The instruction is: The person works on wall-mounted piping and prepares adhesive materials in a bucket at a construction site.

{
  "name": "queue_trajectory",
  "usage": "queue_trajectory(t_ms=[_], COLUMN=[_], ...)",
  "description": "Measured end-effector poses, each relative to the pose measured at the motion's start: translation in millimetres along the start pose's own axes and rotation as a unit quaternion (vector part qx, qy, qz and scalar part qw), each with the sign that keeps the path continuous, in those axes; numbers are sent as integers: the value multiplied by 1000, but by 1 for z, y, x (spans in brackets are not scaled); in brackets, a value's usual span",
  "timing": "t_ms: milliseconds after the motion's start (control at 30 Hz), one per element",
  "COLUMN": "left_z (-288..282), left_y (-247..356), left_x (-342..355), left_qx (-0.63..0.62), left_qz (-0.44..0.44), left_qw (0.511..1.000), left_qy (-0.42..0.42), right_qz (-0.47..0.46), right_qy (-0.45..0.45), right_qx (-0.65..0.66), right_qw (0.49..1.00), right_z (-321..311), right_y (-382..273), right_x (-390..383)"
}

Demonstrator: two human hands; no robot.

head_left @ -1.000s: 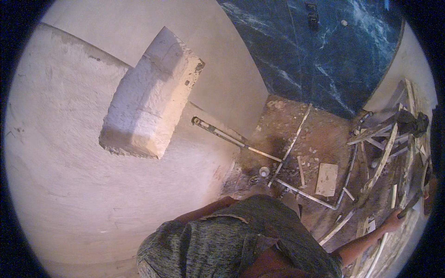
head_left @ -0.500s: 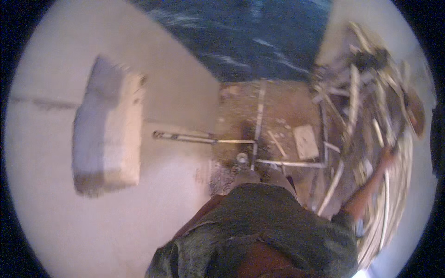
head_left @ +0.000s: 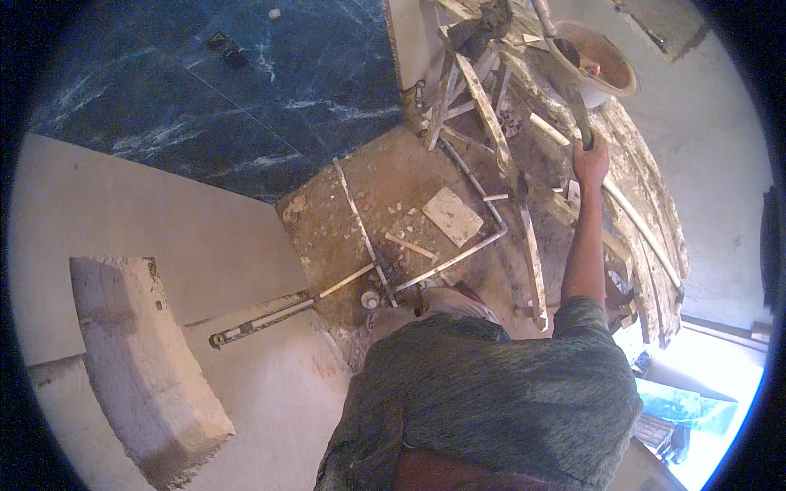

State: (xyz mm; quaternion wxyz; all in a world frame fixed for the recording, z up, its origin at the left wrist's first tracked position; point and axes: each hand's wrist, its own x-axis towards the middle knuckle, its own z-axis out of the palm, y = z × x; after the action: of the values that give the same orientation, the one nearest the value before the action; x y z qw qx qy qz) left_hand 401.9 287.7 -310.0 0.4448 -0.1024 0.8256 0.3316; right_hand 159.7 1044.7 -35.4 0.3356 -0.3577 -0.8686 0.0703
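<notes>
My right arm reaches up over a heap of boards, and my right hand [head_left: 590,160] is closed around the end of a long, narrow, grey-brown tool [head_left: 575,110]. I cannot make out the tool's exact kind. Its far end lies near a whitish bucket [head_left: 624,72] with a reddish-brown inside. Beneath my hand and forearm are rough, mortar-stained wooden planks [head_left: 647,192] and a pale pole [head_left: 643,233]. My left hand is not in view.
Pale pipes [head_left: 458,263] run low across the dirt floor [head_left: 327,213], beside a flat tile piece [head_left: 453,218]. Crossed wooden legs [head_left: 483,94] stand by the planks. Dark blue veined tiles [head_left: 246,98] cover the far left surface. A recess [head_left: 147,368] cuts into the plastered wall at left.
My view has turned to the right and become sharper. My right arm has stretched farther forward, and the tool in my hand now shows clearly. A bucket has come into view.
</notes>
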Motion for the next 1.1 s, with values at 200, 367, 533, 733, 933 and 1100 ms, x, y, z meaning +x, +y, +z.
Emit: queue_trajectory(t_ms=[200, 367, 533, 733, 933, 1100], left_z=[0, 23, 15, -35, 17, -21], left_y=[-17, -24, -4, 84, -11, 96], left_x=[-5, -13, -30, -80, -47, -109], left_qx=[67, -102, -203, 159, 203, -104], left_qz=[68, 30, 165, 154, 423, 118], left_qw=[995, 993, 965, 975, 856, 985], left_qy=[-22, -59, -31, -1, 216, 63], right_qz=[-83, 13, -19, -37, 37, -1], right_qy=[-110, -234, -245, -197, -270, -151], right_qx=[-150, -171, -156, -174, -205, -185], right_qw=[979, 957, 957, 964, 940, 971], right_z=[8, -19, 5, 16, -18, -9], right_y=[147, 85, 140, 184, 95, 133], right_x=[16, 33, 56, 55, 28, 41])
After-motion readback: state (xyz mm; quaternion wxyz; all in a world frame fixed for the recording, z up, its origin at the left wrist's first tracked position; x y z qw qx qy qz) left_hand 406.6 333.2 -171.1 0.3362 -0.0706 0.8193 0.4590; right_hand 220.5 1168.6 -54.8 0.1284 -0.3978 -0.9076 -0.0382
